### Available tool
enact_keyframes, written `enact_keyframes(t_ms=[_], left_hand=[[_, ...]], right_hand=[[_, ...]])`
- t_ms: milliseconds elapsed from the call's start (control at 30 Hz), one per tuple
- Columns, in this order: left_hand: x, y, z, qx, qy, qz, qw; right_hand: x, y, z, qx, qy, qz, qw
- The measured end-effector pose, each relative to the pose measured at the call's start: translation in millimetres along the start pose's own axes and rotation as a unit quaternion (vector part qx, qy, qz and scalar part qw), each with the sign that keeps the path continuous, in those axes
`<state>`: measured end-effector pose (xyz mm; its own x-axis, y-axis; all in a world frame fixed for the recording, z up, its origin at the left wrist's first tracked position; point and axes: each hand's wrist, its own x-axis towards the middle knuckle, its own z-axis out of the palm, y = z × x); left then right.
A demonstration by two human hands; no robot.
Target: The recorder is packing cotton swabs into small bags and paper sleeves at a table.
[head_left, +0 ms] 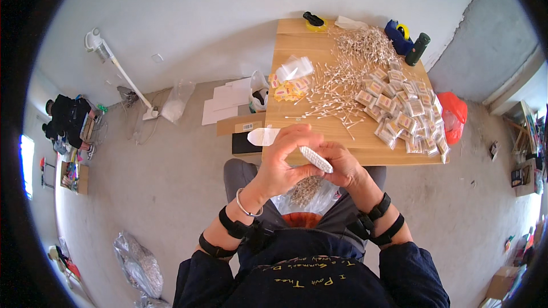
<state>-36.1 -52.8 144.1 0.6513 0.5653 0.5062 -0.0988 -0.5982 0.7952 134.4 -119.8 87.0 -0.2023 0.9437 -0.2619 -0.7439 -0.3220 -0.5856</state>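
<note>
Dark navy sleeves came in from the lower edge, black straps on both wrists, a thin bangle on the left one. Left hand [282, 162] and right hand [341, 165] met just over the lap, fingers of both curled around a small clear packet of cotton swabs [316, 159], which lay tilted between them, upper end at the left fingertips, lower end at the right thumb. A white strip [263, 136] stuck out left of the left hand's fingers. Below the hands a clear bag of loose swabs [305, 193] sat on the lap. Just beyond, a light wooden table [319, 128]: loose swabs [337, 88] scattered mid-table, a bigger heap at the far end, filled packets [402, 114] piled along the right side, yellow-pink labels [290, 88] and empty clear bags [295, 68] on the left. Far edge held a blue tape dispenser [399, 34] and a dark bottle [418, 48]. Concrete floor; flat cardboard [228, 102] left of the table, red bag [455, 114] right, stick vacuum [117, 68] leaning on the white wall.
</note>
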Motion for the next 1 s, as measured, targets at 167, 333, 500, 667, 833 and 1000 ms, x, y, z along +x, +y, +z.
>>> enact_keyframes(t_ms=[167, 333, 500, 667, 833, 1000], left_hand=[[2, 3, -2, -0.025, -0.079, -0.017, 0.996], [4, -5, 5, -0.072, -0.114, -0.032, 0.990], [-1, -34, 15, -0.083, -0.167, -0.048, 0.981], [-8, -64, 30, -0.091, -0.172, -0.122, 0.973], [-14, -97, 36, -0.209, -0.152, -0.304, 0.917], [-8, -113, 52, -0.104, -0.147, -0.298, 0.937]], right_hand=[[2, 7, -10, 0.031, -0.066, -0.006, 0.997], [-3, 8, -12, 0.032, -0.038, -0.002, 0.999], [3, 19, -43, 0.000, 0.065, 0.011, 0.998], [2, 23, -91, -0.045, 0.141, -0.006, 0.989], [-3, 10, -104, -0.328, 0.203, -0.124, 0.914], [4, 4, -76, -0.573, 0.144, -0.268, 0.761]])
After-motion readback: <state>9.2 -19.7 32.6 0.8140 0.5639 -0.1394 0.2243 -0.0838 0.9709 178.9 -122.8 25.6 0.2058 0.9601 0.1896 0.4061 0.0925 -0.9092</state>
